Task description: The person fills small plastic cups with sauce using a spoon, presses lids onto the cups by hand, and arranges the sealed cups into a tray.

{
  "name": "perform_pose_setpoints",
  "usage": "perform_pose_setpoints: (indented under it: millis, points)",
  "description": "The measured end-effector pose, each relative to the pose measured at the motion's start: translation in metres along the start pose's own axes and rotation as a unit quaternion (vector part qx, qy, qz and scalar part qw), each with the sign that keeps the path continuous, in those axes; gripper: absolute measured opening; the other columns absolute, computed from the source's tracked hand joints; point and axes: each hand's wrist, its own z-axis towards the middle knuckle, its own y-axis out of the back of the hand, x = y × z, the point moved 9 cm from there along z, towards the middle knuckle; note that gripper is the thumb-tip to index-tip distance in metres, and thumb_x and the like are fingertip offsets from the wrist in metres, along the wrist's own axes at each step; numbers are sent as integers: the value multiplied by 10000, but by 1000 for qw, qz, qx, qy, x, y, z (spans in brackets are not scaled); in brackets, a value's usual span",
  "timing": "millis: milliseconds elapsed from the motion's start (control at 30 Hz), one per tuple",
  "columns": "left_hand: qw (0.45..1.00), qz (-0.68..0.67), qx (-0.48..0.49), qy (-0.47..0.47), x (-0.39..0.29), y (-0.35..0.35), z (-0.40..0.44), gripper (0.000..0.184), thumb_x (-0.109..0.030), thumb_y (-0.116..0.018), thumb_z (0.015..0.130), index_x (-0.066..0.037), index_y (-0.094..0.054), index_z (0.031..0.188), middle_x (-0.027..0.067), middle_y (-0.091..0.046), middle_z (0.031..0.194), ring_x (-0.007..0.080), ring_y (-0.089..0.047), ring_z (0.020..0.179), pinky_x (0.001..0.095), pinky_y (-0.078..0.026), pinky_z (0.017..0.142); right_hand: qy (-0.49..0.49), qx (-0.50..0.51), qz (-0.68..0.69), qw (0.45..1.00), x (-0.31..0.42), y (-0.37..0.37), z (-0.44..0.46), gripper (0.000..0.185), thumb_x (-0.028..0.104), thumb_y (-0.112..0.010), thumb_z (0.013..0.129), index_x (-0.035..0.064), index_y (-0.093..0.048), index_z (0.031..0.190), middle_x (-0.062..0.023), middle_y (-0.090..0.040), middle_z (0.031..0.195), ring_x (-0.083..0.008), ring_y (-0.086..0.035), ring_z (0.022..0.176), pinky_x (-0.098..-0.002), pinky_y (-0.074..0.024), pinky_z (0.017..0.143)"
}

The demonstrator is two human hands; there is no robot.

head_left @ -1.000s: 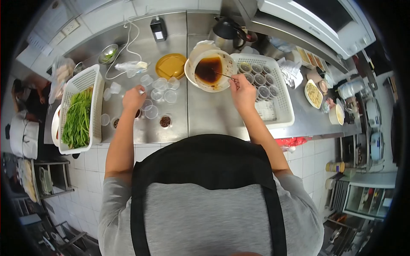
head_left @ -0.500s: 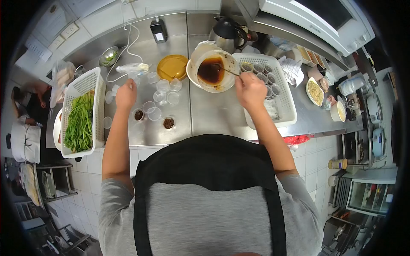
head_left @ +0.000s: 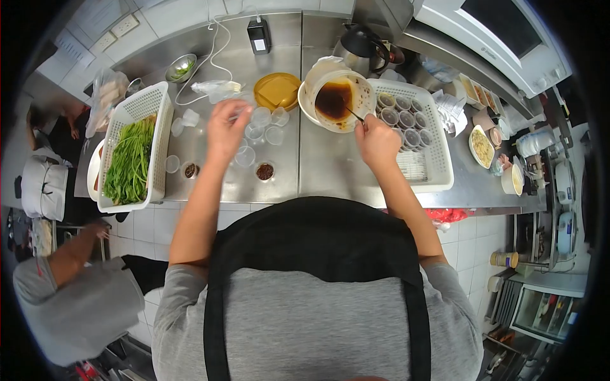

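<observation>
My right hand (head_left: pixel 379 141) is closed around the thin dark handle of a spoon (head_left: pixel 354 115), whose bowl is hidden in the dark brown sauce (head_left: pixel 334 100). That sauce lies in a white tub (head_left: pixel 362 101) streaked inside. My left hand (head_left: pixel 227 127) is raised over the counter with its fingers loosely apart, beside several clear plastic cups (head_left: pixel 274 135). Two small cups hold dark reddish flakes, one cup (head_left: pixel 265 170) right of my left forearm and another cup (head_left: pixel 189 169) left of it. A yellow-brown lid (head_left: pixel 277 90) lies behind the clear cups.
On the right, a white basket (head_left: pixel 438 181) contains several filled lidded cups (head_left: pixel 406 119). Leafy greens (head_left: pixel 130 162) fill a white basket (head_left: pixel 162 127) at left. A kettle (head_left: pixel 361 47) stands behind the tub. Another person in a grey shirt (head_left: pixel 76 305) is at lower left.
My left hand has moved right towards the clear cups and its fingers have loosened. The spoon's bowl has sunk out of sight. A person has appeared at lower left. The view has shifted slightly.
</observation>
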Motion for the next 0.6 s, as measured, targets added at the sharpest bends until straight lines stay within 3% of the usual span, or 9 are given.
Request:
perform_pose_setpoints:
  millis: [33, 100, 200, 400, 500, 600]
  points:
    - [997, -68, -5, -17, -2, -13, -4, 133, -152, -674, 858, -55, -662, 948, 89, -559, 1089, 150, -604, 850, 278, -541, 713, -8, 7, 8, 1000, 1, -1, -1, 210, 257, -624, 795, 73, -567, 709, -113, -627, 638, -317, -615, 547, -438, -485, 544]
    - [971, -230, 14, 55, -20, -52, -15, 101, -108, -600, 913, -45, -637, 983, 70, -527, 1185, 161, -603, 956, 309, -526, 824, -22, 30, 4, 999, 1, -3, -1, 222, 263, -616, 802, 65, -571, 712, -126, -630, 642, -330, -625, 572, -448, -493, 559]
    - [900, -399, 13, 175, -30, -101, -37, 101, -97, -596, 912, -28, -625, 981, 87, -498, 1214, 150, -594, 974, 324, -526, 850, -33, 68, -9, 997, -2, -7, 0, 235, 274, -604, 814, 54, -584, 732, -150, -635, 649, -349, -638, 608, -457, -503, 576]
    - [986, -157, 23, 56, -32, -83, -50, 69, -77, -621, 891, -17, -619, 924, 102, -476, 1238, 172, -595, 1006, 319, -519, 841, -47, 121, 16, 991, -5, -20, 2, 282, 314, -581, 853, 43, -607, 779, -192, -643, 674, -383, -644, 643, -474, -508, 590]
    - [990, -121, -8, 69, -30, -62, -56, 68, -69, -660, 859, -18, -625, 887, 105, -478, 1242, 181, -589, 1027, 309, -519, 835, -62, 133, 30, 989, 0, -17, 3, 304, 336, -563, 872, 48, -611, 785, -204, -641, 678, -389, -643, 649, -483, -507, 604]
    - [986, -146, -24, 77, -32, -49, -60, 115, -87, -720, 809, -14, -651, 866, 104, -483, 1215, 172, -577, 966, 267, -519, 709, -73, 124, 39, 989, -2, -19, 3, 322, 350, -543, 884, 49, -614, 795, -210, -638, 674, -394, -642, 649, -493, -506, 613]
